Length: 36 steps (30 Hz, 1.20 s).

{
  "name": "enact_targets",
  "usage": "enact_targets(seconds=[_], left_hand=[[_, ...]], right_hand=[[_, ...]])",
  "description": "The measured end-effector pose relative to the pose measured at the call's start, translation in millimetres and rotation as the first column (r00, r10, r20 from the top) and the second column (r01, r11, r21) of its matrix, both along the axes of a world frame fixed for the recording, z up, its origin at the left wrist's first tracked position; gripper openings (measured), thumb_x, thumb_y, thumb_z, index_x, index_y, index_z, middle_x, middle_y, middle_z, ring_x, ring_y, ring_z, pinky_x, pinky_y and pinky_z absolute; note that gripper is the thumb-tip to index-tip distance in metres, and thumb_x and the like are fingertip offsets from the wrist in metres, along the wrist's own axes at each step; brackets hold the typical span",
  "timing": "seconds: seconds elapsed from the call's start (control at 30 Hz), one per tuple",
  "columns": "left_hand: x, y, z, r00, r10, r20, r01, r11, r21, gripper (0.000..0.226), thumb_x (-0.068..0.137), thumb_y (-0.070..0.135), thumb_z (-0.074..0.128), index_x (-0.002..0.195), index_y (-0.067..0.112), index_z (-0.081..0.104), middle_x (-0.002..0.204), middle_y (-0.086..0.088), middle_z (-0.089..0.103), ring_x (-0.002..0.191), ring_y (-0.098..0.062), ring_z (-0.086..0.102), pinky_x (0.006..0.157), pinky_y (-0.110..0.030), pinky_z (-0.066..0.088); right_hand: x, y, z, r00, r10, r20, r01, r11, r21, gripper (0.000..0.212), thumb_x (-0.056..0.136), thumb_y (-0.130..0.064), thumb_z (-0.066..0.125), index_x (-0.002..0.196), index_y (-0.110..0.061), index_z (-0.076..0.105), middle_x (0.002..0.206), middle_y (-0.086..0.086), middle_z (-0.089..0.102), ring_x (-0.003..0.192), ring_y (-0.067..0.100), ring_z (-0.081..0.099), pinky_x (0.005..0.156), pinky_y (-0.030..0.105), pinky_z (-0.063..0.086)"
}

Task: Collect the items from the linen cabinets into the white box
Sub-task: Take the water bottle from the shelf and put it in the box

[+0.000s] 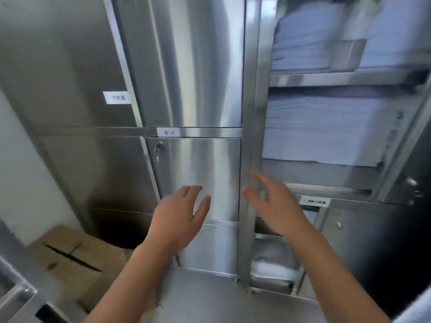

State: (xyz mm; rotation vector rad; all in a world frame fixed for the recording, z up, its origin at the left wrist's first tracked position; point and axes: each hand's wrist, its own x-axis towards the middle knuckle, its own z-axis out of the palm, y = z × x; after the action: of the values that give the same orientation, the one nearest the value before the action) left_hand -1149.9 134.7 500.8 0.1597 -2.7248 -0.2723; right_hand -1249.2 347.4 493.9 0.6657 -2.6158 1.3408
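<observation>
Steel linen cabinets (196, 66), frame motion-blurred. Right-hand bay is open: upper shelf (345, 76) holds two stacks of folded white linen (310, 43), next shelf down one thick stack (326, 129), lowest bay a crumpled white bundle (272, 264). Left-hand doors shut (key in the lock (158, 148) of the lower door (198, 178)). Left hand (179, 215) and right hand (272, 203) both empty, fingers spread, raised in front of the lower door and the centre post (249, 113); contact with the steel unclear. Cardboard box (70, 257) on the floor at left, flaps closed. White box not in view. Free room between the hands.
</observation>
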Motion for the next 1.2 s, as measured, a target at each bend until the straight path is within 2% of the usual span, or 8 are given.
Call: enact_targets(seconds=[0.1, 0.2, 0.4, 0.6, 0.73, 0.9, 1.03, 1.2], left_hand=[[-77.9, 48.6, -2.2, 0.986, -0.163, -0.03, 0.163, 0.987, 0.011, 0.054, 0.099, 0.056, 0.025, 0.136, 0.025, 0.05, 0.134, 0.005, 0.057, 0.107, -0.02, 0.061, 0.09, -0.035, 0.045], [-146.0, 96.4, -5.8, 0.96, -0.273, -0.063, 0.275, 0.961, 0.027, 0.052, 0.099, 0.054, 0.025, 0.132, 0.024, 0.052, 0.124, 0.002, 0.062, 0.098, -0.021, 0.062, 0.085, -0.034, 0.045], [-247.7, 155.5, -5.2, 0.929, -0.362, -0.078, 0.366, 0.929, 0.045, 0.051, 0.099, 0.053, 0.025, 0.134, 0.025, 0.05, 0.125, 0.002, 0.061, 0.099, -0.021, 0.06, 0.084, -0.033, 0.043], [-322.2, 168.8, 8.6, 0.91, -0.394, -0.129, 0.402, 0.915, 0.038, 0.052, 0.098, 0.054, 0.025, 0.134, 0.025, 0.049, 0.13, 0.004, 0.058, 0.106, -0.02, 0.059, 0.09, -0.038, 0.047], [-366.8, 175.4, 18.4, 0.888, -0.442, -0.129, 0.444, 0.896, -0.011, 0.051, 0.098, 0.055, 0.026, 0.134, 0.027, 0.049, 0.131, 0.007, 0.058, 0.106, -0.018, 0.059, 0.089, -0.033, 0.045], [-422.6, 182.0, 17.9, 0.796, -0.599, -0.082, 0.599, 0.8, -0.025, 0.051, 0.098, 0.055, 0.026, 0.134, 0.027, 0.049, 0.131, 0.006, 0.058, 0.106, -0.019, 0.059, 0.089, -0.034, 0.046], [-452.8, 188.3, 14.1, 0.721, -0.69, -0.066, 0.688, 0.724, -0.048, 0.046, 0.099, 0.051, 0.032, 0.13, 0.025, 0.053, 0.124, 0.004, 0.062, 0.099, -0.024, 0.061, 0.082, -0.035, 0.047], [-461.8, 196.7, 24.7, 0.637, -0.769, -0.061, 0.765, 0.64, -0.077, 0.047, 0.098, 0.052, 0.029, 0.127, 0.023, 0.052, 0.12, 0.003, 0.062, 0.097, -0.025, 0.061, 0.084, -0.037, 0.047]], right_hand=[[-45.1, 64.3, -1.9, 0.987, -0.163, -0.01, 0.163, 0.986, 0.025, 0.058, 0.09, -0.066, 0.053, 0.141, -0.038, 0.053, 0.141, -0.01, 0.055, 0.122, 0.004, 0.049, 0.096, 0.021, 0.033], [-87.9, 119.4, -7.5, 0.961, -0.276, -0.024, 0.277, 0.96, 0.035, 0.059, 0.092, -0.064, 0.053, 0.145, -0.037, 0.051, 0.149, -0.012, 0.052, 0.128, 0.006, 0.048, 0.1, 0.022, 0.032], [-173.2, 179.5, -6.9, 0.937, -0.347, -0.038, 0.349, 0.934, 0.071, 0.062, 0.092, -0.067, 0.05, 0.146, -0.037, 0.049, 0.149, -0.011, 0.052, 0.138, 0.011, 0.046, 0.101, 0.024, 0.033], [-239.8, 185.8, 14.5, 0.929, -0.361, -0.087, 0.365, 0.93, 0.038, 0.062, 0.092, -0.066, 0.052, 0.146, -0.036, 0.05, 0.149, -0.014, 0.052, 0.138, 0.008, 0.042, 0.102, 0.024, 0.034], [-264.0, 184.8, 30.7, 0.905, -0.406, -0.129, 0.416, 0.908, 0.058, 0.061, 0.094, -0.064, 0.052, 0.147, -0.034, 0.049, 0.15, -0.014, 0.05, 0.139, 0.009, 0.043, 0.1, 0.023, 0.033], [-277.4, 191.1, 33.5, 0.805, -0.586, -0.095, 0.589, 0.808, 0.011, 0.059, 0.094, -0.061, 0.056, 0.147, -0.035, 0.049, 0.146, -0.012, 0.055, 0.121, 0.013, 0.061, 0.101, 0.032, 0.045], [-279.2, 187.2, 22.3, 0.719, -0.683, -0.129, 0.694, 0.717, 0.07, 0.06, 0.094, -0.059, 0.055, 0.146, -0.029, 0.052, 0.146, -0.012, 0.056, 0.136, 0.01, 0.048, 0.099, 0.022, 0.036], [-265.4, 180.4, 22.7, 0.651, -0.748, -0.129, 0.758, 0.647, 0.079, 0.061, 0.095, -0.059, 0.055, 0.145, -0.026, 0.053, 0.146, -0.012, 0.056, 0.136, 0.011, 0.049, 0.106, 0.027, 0.04]])
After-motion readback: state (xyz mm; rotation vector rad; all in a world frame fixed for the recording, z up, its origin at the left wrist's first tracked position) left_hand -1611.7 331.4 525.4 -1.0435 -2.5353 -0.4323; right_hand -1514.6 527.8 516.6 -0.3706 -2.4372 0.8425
